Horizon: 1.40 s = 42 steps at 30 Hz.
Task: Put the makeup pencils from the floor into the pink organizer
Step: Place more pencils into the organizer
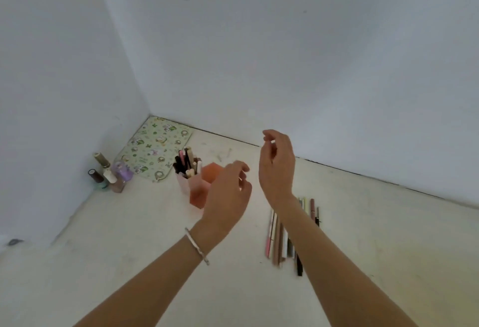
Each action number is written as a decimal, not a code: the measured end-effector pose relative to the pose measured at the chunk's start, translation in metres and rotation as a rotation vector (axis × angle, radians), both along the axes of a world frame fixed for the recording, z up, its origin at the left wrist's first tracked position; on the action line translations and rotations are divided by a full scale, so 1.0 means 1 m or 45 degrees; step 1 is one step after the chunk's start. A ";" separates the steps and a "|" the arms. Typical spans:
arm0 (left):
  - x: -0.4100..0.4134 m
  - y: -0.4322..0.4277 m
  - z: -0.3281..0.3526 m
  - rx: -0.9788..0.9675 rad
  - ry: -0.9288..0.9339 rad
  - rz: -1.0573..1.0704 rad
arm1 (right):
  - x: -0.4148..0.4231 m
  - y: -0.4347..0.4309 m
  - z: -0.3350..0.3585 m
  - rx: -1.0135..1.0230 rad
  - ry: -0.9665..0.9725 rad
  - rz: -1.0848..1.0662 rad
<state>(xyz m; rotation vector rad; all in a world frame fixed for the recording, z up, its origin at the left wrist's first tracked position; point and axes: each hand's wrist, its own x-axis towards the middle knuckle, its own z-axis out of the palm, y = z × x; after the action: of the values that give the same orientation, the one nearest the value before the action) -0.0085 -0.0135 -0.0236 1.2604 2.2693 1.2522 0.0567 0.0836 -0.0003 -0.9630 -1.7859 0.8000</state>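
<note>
The pink organizer (198, 192) stands on the pale floor near the room's corner, and several makeup pencils (187, 164) stand upright in its back-left compartment. More makeup pencils (278, 238) lie in a row on the floor to the right, partly hidden under my right forearm. My left hand (228, 194) hovers just right of the organizer with loosely curled fingers, holding nothing, and covers part of it. Raised above the floor, my right hand (277, 166) is relaxed and empty, its fingers loosely bent.
A few nail polish bottles (110, 175) stand against the left wall. A green patterned pouch (153, 146) lies flat in the corner behind the organizer. White walls close the left and back sides.
</note>
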 end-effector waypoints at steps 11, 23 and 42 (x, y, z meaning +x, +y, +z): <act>0.083 0.053 -0.075 -0.815 -0.014 -0.069 | 0.117 0.030 -0.024 -0.313 -0.063 -0.261; 0.065 0.066 -0.057 -0.751 -0.294 0.013 | 0.126 0.025 -0.051 -0.417 -0.176 -0.196; -0.059 0.006 0.072 0.614 0.106 0.388 | 0.050 0.060 -0.017 -0.711 -0.150 -0.202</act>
<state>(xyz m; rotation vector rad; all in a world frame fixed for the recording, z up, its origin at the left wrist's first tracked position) -0.0672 -0.0077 0.0484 1.1465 2.3665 1.9831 0.1069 0.1436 -0.0174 -1.5193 -1.5829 1.1899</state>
